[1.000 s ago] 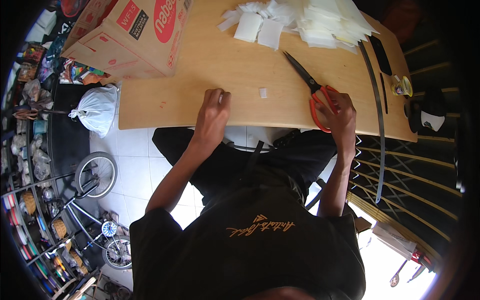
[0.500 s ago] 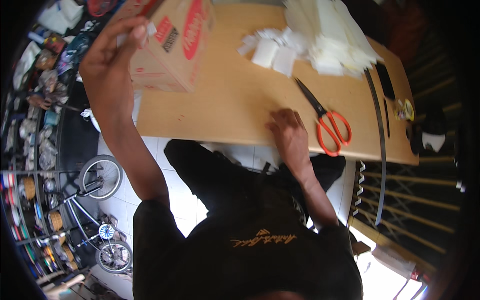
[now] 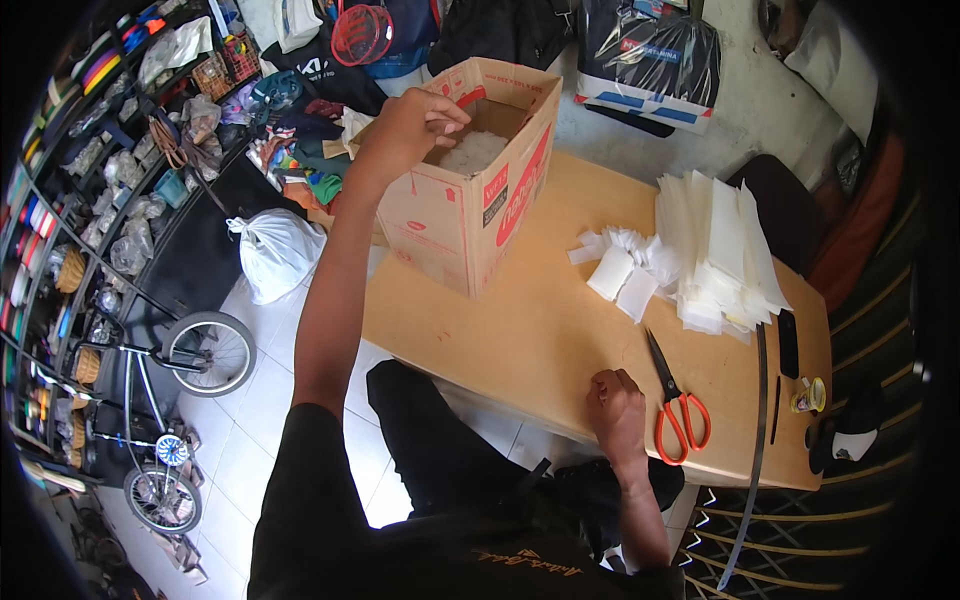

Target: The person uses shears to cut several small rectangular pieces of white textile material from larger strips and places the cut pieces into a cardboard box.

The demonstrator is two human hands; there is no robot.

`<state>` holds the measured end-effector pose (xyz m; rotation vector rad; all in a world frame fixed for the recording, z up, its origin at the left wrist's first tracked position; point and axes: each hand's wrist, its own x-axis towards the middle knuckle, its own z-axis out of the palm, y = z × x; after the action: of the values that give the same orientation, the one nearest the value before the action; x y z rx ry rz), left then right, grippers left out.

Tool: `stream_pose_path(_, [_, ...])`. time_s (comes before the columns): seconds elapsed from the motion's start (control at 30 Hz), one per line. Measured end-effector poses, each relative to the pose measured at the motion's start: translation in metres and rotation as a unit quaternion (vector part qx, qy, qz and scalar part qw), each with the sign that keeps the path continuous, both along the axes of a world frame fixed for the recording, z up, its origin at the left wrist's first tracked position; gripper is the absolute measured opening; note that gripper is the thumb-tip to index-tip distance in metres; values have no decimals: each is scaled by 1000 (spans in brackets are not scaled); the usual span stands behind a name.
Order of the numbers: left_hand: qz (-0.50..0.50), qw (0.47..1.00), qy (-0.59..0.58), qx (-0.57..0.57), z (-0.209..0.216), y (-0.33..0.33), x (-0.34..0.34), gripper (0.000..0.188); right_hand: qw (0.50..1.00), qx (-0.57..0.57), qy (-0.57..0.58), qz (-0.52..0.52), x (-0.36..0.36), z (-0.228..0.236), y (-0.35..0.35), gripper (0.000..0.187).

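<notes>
My left hand [image 3: 415, 128] is raised over the open top of a cardboard box [image 3: 430, 225], its fingers loosely bent and apart, with nothing visible in them. A pile of whitish pieces [image 3: 474, 152] lies inside the box. Near the table's front edge, my right hand [image 3: 618, 408] rests curled into a loose fist, with nothing showing in it. Just right of that hand are scissors [image 3: 683, 418] with orange handles and dark blades pointing away from me. Farther off lie small white translucent pieces [image 3: 632, 275] beside a stack of long whitish sheets [image 3: 722, 250].
The wooden table [image 3: 500, 335] also carries a black phone-like slab [image 3: 788, 345], a thin dark stick [image 3: 775, 410] and a small yellow roll [image 3: 810, 394]. A long dark strip [image 3: 757, 455] hangs over its front edge. A white bag [image 3: 277, 255] and a bicycle [image 3: 150, 410] are on the left.
The view has shifted up, so the box's inside now shows. My left hand, which pinched a small white piece, is now over the box with no piece visible. My right hand has curled more.
</notes>
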<state>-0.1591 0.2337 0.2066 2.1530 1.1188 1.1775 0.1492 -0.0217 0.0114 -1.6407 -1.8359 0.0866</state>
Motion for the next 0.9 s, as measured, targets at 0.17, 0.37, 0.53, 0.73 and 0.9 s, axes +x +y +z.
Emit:
stream_pose_path(0.17, [141, 987, 44, 68, 10, -34, -12, 21, 986, 43, 148, 57, -11, 92, 38, 7])
stream_pose_path(0.37, [84, 991, 67, 84, -5, -63, -27, 29, 963, 164, 161, 144, -66, 216, 120, 13])
stream_pose_path(0.53, [79, 972, 159, 151, -23, -69, -32, 31, 963, 151, 97, 198, -114, 230, 196, 15])
stream_pose_path(0.73, [74, 968, 153, 182, -28, -67, -32, 36, 973, 134, 54, 181, -115, 201, 217, 16])
stream_pose_path(0.9, [74, 965, 127, 217, -34, -69, -33, 40, 951, 236, 98, 175, -84, 212, 169, 14])
